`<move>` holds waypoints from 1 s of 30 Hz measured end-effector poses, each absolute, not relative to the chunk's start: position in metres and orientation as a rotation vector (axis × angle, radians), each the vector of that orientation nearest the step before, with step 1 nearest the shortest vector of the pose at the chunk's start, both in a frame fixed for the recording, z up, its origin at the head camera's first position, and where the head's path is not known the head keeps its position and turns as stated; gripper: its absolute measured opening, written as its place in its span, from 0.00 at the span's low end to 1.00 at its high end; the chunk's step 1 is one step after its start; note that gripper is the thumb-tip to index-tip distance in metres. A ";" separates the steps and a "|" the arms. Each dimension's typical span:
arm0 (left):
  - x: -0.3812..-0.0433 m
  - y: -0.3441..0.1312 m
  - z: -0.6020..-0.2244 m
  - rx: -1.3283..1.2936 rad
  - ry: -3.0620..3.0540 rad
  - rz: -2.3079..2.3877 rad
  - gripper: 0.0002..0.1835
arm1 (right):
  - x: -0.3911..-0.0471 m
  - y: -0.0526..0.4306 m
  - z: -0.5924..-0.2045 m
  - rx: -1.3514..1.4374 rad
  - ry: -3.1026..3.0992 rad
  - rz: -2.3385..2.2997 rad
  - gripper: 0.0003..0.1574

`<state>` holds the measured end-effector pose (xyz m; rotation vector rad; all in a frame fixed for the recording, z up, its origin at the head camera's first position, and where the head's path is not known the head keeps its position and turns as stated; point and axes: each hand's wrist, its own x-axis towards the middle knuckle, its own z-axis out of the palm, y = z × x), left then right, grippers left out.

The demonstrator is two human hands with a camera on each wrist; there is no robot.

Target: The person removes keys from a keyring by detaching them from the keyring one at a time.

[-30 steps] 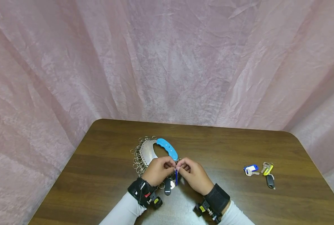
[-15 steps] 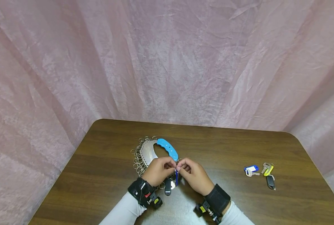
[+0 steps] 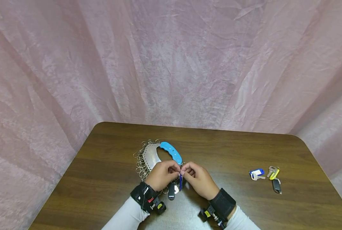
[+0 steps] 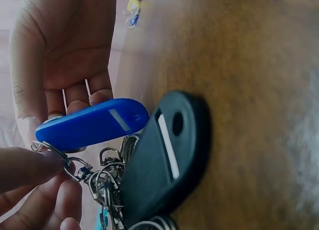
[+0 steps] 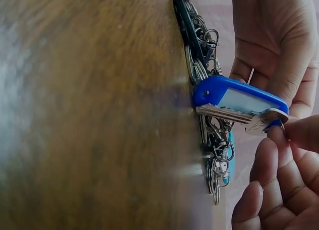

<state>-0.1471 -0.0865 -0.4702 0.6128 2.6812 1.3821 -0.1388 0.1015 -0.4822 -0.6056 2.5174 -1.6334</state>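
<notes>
My left hand and right hand meet, fingertips together, over the lower end of a crescent-shaped metal key holder with a light blue handle. Between them hangs a blue key tag with a silver key on the same split ring. In the left wrist view, my left thumb and finger pinch that ring beside a small metal clasp. The right wrist view shows my right thumb and fingertip gripping the ring at the tag's end. A black key tag hangs close by.
Several metal rings line the holder's outer edge. On the right of the wooden table lie a blue tag with a key, a yellow tag and a black tag. A pink curtain hangs behind.
</notes>
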 end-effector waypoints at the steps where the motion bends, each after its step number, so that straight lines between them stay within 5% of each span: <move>1: -0.147 -0.087 -0.471 0.613 2.683 1.383 0.08 | -0.139 0.101 -0.482 -0.600 2.511 -1.638 0.04; 15: -0.148 -0.087 -0.474 0.515 2.675 1.400 0.04 | -0.124 0.095 -0.441 -0.583 2.480 -1.654 0.03; 30: -0.148 -0.086 -0.475 0.529 2.659 1.399 0.05 | -0.123 0.097 -0.440 -0.600 2.496 -1.644 0.02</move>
